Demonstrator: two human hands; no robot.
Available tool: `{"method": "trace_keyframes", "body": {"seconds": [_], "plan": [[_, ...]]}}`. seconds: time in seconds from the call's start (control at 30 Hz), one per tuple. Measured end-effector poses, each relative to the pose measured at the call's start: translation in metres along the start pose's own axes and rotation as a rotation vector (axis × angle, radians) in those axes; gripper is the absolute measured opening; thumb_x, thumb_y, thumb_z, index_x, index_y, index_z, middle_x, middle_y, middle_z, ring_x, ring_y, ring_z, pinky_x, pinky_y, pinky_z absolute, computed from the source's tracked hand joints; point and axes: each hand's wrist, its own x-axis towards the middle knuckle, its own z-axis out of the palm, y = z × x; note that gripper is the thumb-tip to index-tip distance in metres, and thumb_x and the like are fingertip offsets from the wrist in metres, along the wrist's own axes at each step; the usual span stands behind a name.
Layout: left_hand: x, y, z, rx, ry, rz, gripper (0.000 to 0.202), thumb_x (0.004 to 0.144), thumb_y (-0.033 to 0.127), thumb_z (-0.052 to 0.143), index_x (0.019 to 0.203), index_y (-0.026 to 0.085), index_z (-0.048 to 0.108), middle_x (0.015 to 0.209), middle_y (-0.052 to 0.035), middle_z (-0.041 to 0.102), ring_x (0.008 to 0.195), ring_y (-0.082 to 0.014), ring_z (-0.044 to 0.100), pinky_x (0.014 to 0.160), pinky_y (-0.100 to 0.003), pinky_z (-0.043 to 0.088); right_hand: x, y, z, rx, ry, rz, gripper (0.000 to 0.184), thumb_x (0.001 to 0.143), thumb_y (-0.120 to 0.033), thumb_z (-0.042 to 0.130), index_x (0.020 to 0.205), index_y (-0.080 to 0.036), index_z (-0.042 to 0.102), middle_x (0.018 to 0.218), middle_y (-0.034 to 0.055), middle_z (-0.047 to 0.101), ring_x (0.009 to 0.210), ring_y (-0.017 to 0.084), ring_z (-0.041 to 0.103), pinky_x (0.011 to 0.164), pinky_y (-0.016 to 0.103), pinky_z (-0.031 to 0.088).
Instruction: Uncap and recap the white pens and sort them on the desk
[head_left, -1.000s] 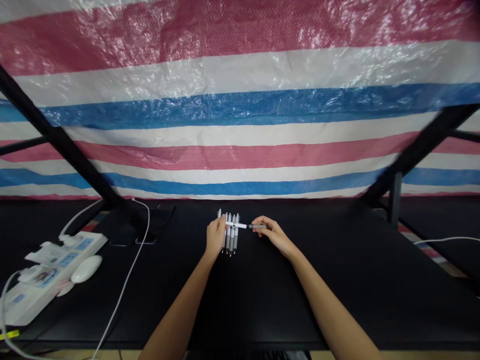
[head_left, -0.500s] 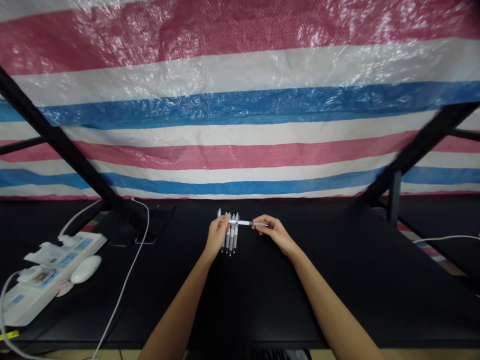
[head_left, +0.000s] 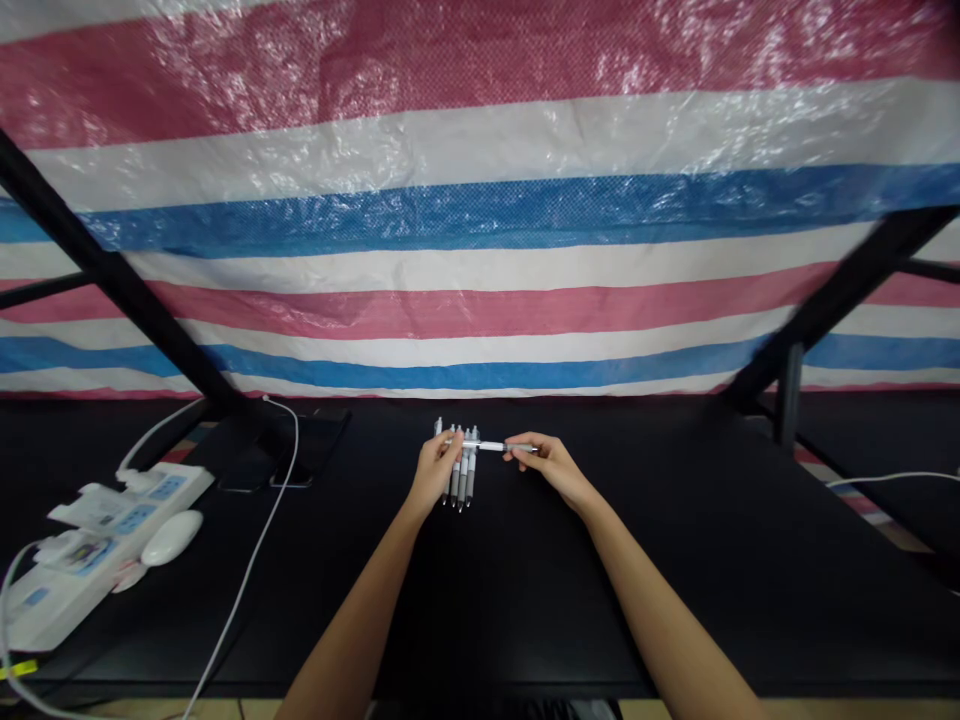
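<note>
shifted level, a white pen (head_left: pixel 486 446) lies pinched between left hand (head_left: pixel 433 475) and right hand (head_left: pixel 546 464).

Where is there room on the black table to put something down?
Room lies on the black table right of the right hand, and below the row of pens between the left forearm and right forearm. It's crowded around the held pen and leftward: power strip, white mouse, white cable.

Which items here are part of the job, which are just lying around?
In use:
left hand
right hand
white-and-grey pen, held crosswise between both hands
row of matching pens, beneath it

Lying about:
power strip
white mouse
white cable
</note>
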Motion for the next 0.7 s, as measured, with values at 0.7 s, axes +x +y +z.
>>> {"method": "trace_keyframes", "body": {"seconds": [0.7], "plan": [[0.003, -0.010, -0.004, 0.138, -0.128, 0.310, 0.019, 0.071, 0.017, 0.061, 0.089, 0.019, 0.069, 0.096, -0.0064, 0.066, 0.095, -0.0199, 0.058, 0.090, -0.033, 0.040, 0.008, 0.015, -0.005, -0.154, 0.087, 0.054, 0.053, 0.077, -0.063, 0.048, 0.064, -0.015, 0.064, 0.043, 0.0018, 0.057, 0.041, 0.011, 0.048, 0.047, 0.024, 0.036]]}}
